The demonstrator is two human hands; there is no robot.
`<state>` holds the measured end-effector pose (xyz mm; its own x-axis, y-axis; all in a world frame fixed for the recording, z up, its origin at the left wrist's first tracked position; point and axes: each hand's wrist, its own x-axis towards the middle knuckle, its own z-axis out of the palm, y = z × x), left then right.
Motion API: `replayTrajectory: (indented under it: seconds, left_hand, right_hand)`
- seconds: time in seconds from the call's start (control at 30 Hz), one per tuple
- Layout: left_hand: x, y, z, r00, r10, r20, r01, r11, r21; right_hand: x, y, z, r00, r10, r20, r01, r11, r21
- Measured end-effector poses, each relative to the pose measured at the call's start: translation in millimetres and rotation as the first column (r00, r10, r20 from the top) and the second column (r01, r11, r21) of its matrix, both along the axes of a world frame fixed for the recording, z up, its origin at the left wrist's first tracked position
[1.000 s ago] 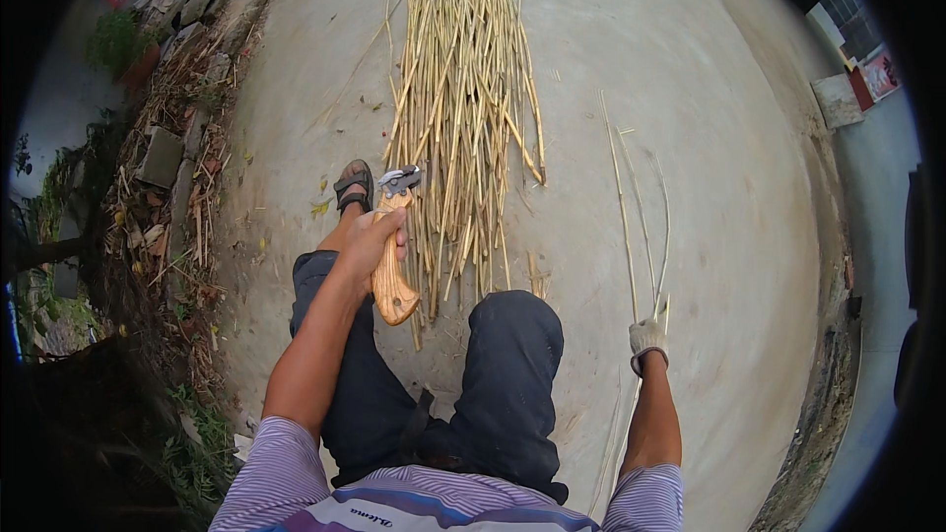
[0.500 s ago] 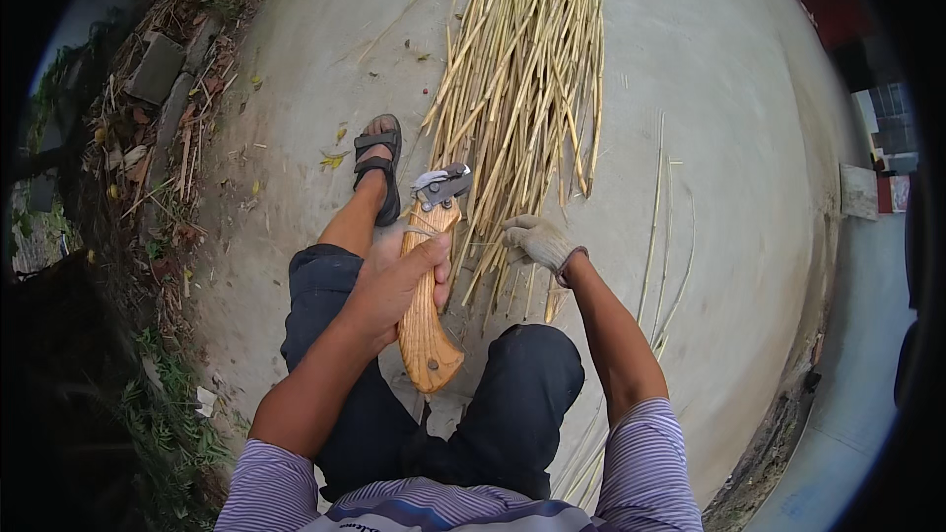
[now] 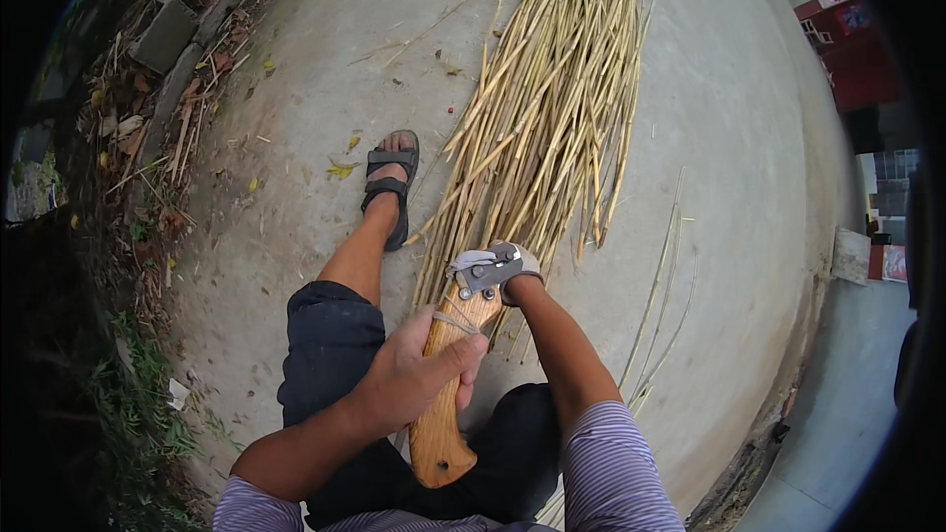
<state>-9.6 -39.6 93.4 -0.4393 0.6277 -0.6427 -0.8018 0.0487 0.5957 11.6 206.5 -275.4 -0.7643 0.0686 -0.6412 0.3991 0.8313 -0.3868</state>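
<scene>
Head view, ground: grey concrete floor (image 3: 749,177); brown leaf litter (image 3: 128,138) along the left edge.
Left hand (image 3: 419,374): bare, fingers wrapped round the curved yellow-brown wooden handle of 1 metal-headed hand tool (image 3: 478,307).
Tool position: tilted, above the lap.
Right hand (image 3: 529,258): pale-gloved, mostly hidden behind tool head; finger state cannot be told.
Stalks: long straw-yellow stalks (image 3: 562,99), heaped beyond both hands.

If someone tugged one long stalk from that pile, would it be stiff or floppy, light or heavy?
A stalk from the pile is probably fairly stiff, since most lie nearly straight. It should feel light for its length, being so thin. It may snag on the way out, as many stalks cross one another.
</scene>
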Motion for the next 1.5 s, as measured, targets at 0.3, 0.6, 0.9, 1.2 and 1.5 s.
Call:
replayTrajectory:
  seconds: [0.3,0.6,0.9,1.2,1.5]
  left_hand:
    - [8.1,1.7,-10.3,0.984,0.095,-0.152,-0.098,0.995,-0.012]
    - [10.3,11.3,-25.5,0.975,0.156,-0.158,-0.149,0.988,0.049]
    - [13.0,19.3,-56.2,0.965,0.183,-0.187,-0.174,0.983,0.064]
    - [26.5,1.2,-59.4,0.927,0.072,-0.369,-0.072,0.997,0.016]
    - [170.0,-62.4,65.4,0.684,-0.552,-0.477,0.541,0.822,-0.175]
  right_hand:
    - [14.1,-0.3,167.2,0.788,-0.508,-0.348,0.498,0.858,-0.125]
    - [31.7,19.0,267.6,0.673,-0.511,-0.534,0.607,0.795,0.005]
    - [93.5,18.1,402.1,0.387,-0.916,0.102,0.408,0.071,-0.91]
    - [217.0,-30.6,511.4,0.299,-0.9,-0.317,0.451,0.426,-0.784]
    - [217.7,-11.9,514.2,0.091,-0.839,-0.536,0.446,0.516,-0.732]
